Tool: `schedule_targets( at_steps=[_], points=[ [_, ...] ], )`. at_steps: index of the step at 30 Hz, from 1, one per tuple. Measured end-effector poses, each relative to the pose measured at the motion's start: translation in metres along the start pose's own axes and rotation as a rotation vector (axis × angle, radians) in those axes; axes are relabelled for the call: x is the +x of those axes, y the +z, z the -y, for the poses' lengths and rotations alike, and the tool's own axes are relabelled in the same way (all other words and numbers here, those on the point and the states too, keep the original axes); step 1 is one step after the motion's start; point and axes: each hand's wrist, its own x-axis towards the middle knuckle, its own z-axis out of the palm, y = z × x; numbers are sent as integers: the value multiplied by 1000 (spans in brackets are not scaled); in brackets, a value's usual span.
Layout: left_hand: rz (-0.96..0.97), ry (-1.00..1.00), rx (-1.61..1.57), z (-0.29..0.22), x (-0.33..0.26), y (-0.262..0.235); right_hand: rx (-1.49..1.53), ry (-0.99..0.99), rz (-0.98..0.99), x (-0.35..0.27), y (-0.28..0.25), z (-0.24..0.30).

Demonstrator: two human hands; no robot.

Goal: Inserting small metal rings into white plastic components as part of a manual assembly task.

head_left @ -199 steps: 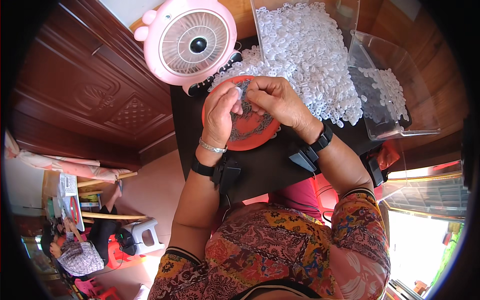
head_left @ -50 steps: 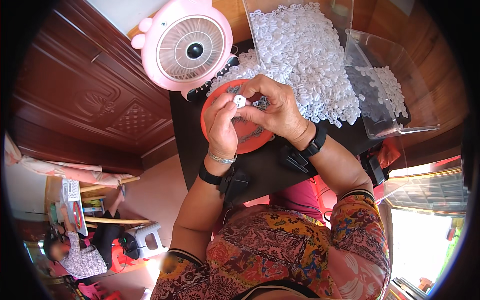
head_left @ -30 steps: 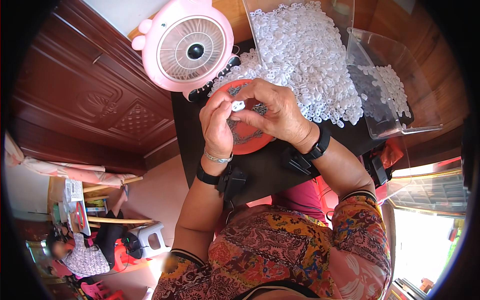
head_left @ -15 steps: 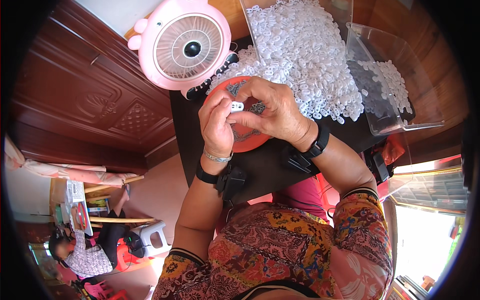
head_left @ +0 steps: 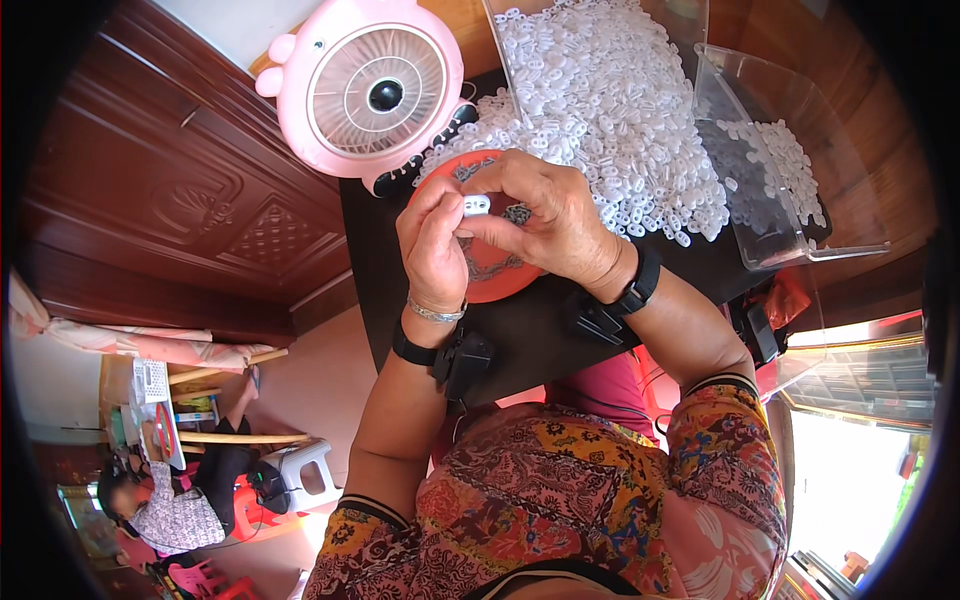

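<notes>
A small white oval plastic piece with two holes [head_left: 477,205] is held up over an orange bowl [head_left: 497,291]. My left hand [head_left: 434,250] pinches its left end between thumb and fingers. My right hand [head_left: 550,215] curves round the other side, its index finger along the top and its thumb along the bottom of the piece; the exact contact of the fingertips is partly hidden. Small grey parts [head_left: 517,214] lie in the bowl beneath my hands. Just beyond the bowl spreads a large heap of similar white pieces [head_left: 610,120].
A pink animal-shaped fan [head_left: 385,97] stands at the back left of the black table [head_left: 520,345]. To the right, a clear plastic bin [head_left: 775,215] on its side holds more white pieces. Another person [head_left: 180,510] sits at the far left, by a grey stool [head_left: 305,475].
The white piece has shifted slightly up and to the right and turned a little, so that its holes show more plainly. My right index finger has moved slightly up.
</notes>
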Motion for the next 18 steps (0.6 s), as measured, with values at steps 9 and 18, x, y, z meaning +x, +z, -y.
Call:
schedule_targets(
  at_steps=[9, 18],
  points=[
    [-105, -87, 134, -9, 0, 10, 34, 243, 48, 0, 0, 4],
    [-91, 43, 363, -11, 5, 3, 402, 467, 136, -2, 4, 2]
  ],
)
